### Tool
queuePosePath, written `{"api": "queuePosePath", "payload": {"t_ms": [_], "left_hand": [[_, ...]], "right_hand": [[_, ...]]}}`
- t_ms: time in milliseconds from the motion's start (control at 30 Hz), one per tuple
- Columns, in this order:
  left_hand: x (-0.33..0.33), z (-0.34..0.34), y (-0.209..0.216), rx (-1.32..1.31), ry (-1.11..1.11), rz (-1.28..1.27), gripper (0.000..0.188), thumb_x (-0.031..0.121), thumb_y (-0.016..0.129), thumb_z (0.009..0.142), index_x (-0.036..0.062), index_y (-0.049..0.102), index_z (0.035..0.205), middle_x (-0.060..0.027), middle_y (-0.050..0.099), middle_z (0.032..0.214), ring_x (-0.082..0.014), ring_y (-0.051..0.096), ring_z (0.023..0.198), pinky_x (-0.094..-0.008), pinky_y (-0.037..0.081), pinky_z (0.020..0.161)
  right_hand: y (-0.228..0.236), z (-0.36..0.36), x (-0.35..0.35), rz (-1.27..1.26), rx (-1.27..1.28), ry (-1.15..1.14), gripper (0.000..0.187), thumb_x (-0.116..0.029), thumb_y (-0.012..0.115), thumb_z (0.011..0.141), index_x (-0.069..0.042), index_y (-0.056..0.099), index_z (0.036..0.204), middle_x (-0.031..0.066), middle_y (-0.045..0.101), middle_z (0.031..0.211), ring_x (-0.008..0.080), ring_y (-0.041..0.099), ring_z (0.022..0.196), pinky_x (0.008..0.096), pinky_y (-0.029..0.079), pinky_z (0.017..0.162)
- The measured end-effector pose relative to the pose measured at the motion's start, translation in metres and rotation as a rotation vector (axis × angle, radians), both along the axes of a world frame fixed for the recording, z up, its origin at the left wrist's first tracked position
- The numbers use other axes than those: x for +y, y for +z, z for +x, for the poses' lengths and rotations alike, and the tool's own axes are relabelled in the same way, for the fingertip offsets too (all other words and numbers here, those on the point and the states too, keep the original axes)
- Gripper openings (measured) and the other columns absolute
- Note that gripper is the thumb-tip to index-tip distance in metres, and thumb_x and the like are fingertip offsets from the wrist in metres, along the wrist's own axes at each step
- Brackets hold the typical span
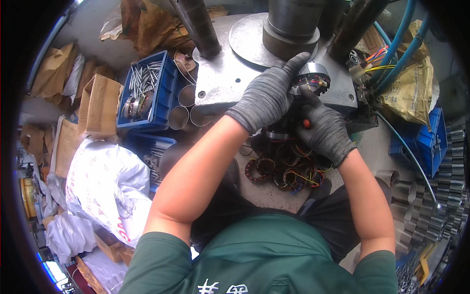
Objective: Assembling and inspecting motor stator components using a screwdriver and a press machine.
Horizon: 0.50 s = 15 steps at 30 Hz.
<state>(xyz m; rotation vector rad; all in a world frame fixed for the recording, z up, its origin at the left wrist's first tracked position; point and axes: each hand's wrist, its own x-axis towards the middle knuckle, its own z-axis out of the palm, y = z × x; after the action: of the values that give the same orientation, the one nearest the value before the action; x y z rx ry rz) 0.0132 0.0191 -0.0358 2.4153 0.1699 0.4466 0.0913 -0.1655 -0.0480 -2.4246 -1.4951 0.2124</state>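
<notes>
A motor stator in a shiny metal ring, with coloured wires inside it, sits tilted at the front of the press plate. My left hand, in a grey knit glove, grips its left side with one finger stretched up past the rim. My right hand, gloved alike, holds it from below, its fingers partly hidden under the ring. Beside the right palm shows a small red knob; what it belongs to is hidden. Below the hands lie several wound stators with loose wires, in a heap.
The press's steel plate and its thick ram stand ahead, between two dark columns. At left are a blue bin of metal rods and a white sack. Metal sleeves stack at right, near a hanging blue-grey hose.
</notes>
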Motion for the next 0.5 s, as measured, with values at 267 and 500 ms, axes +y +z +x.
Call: {"api": "queuePosePath", "payload": {"t_ms": [267,500], "left_hand": [[0.0,0.0,-0.001,0.022,0.003,0.009,0.074,0.008,0.067,0.093,0.0207,0.038,0.16,-0.0252,0.066,0.127,-0.0429,0.068,0.114,-0.0488,0.055,0.098],[-0.001,0.0,0.0,0.002,-0.003,0.004,0.075,0.003,0.06,0.091,0.0217,0.036,0.16,-0.0278,0.067,0.119,-0.0456,0.068,0.108,-0.0534,0.055,0.093]], "right_hand": [[0.006,0.006,0.013,0.094,0.068,0.084,0.029,-0.029,0.075,0.081,-0.009,0.073,0.102,0.0188,0.061,0.135,0.0396,0.071,0.103,0.0472,0.059,0.089],[0.022,0.008,-0.029,0.244,0.174,0.218,0.022,-0.018,0.077,0.076,-0.003,0.062,0.084,0.0167,0.064,0.086,0.0388,0.068,0.081,0.047,0.056,0.071]]}}
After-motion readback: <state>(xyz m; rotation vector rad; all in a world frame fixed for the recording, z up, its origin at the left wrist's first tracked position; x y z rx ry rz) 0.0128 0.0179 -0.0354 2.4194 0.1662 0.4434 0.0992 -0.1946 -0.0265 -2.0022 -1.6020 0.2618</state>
